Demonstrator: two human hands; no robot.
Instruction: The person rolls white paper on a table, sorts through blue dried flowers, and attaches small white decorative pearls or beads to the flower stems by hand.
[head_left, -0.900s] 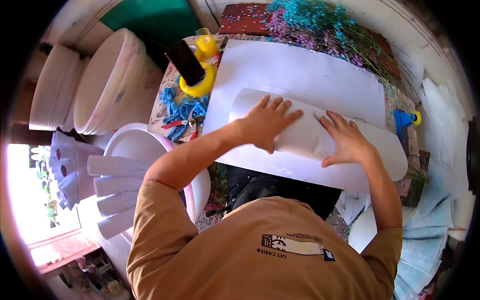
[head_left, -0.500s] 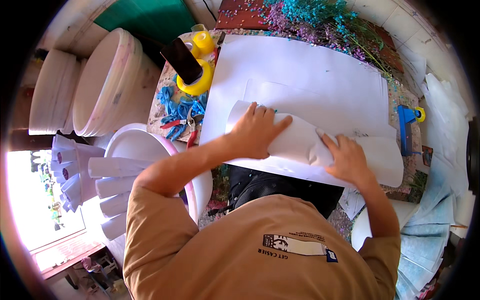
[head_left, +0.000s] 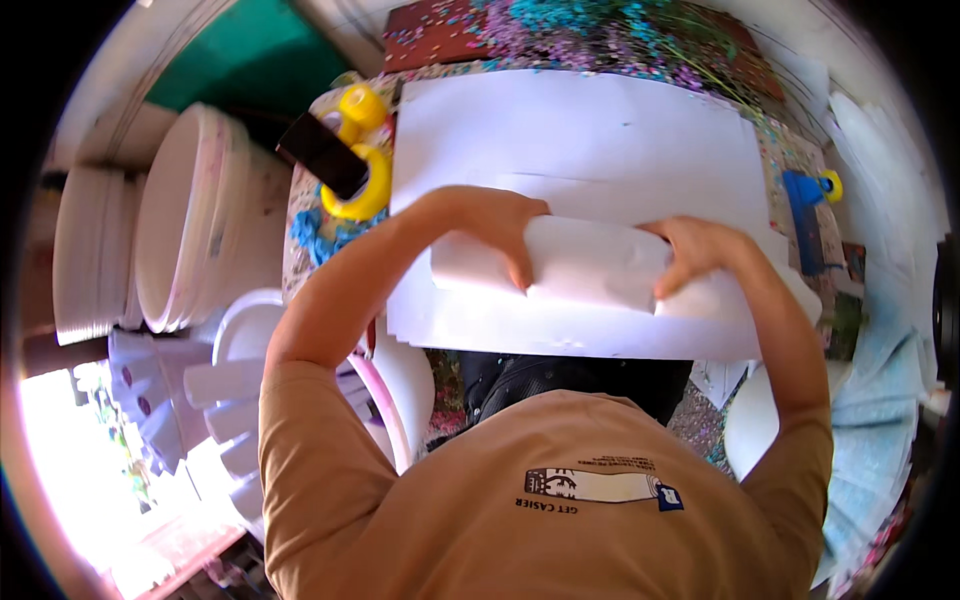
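A white paper roll (head_left: pixel 595 262) lies crosswise on a stack of large white paper sheets (head_left: pixel 570 120) on the table in front of me. My left hand (head_left: pixel 500 228) is closed round the left part of the roll, thumb on the near side and fingers over the far side. Further right, my right hand (head_left: pixel 700 255) grips the roll the same way, its thumb pressing the near face. What the roll wraps, if anything, is hidden. The roll's right end shows partly beyond my right forearm.
At the left stand a phone (head_left: pixel 325 155), yellow tape rolls (head_left: pixel 370 190) and blue gloves (head_left: pixel 318 238). Dried flowers (head_left: pixel 600 40) lie along the far edge. A blue tape dispenser (head_left: pixel 806 215) is at the right. Tubs (head_left: pixel 185 220) and paper-wrapped bundles (head_left: pixel 215 385) stand left.
The paper has been rolled tighter, and both hands have gone from pressing on top to wrapping round it. The view has shifted slightly, and my left arm now covers the red-handled pruners.
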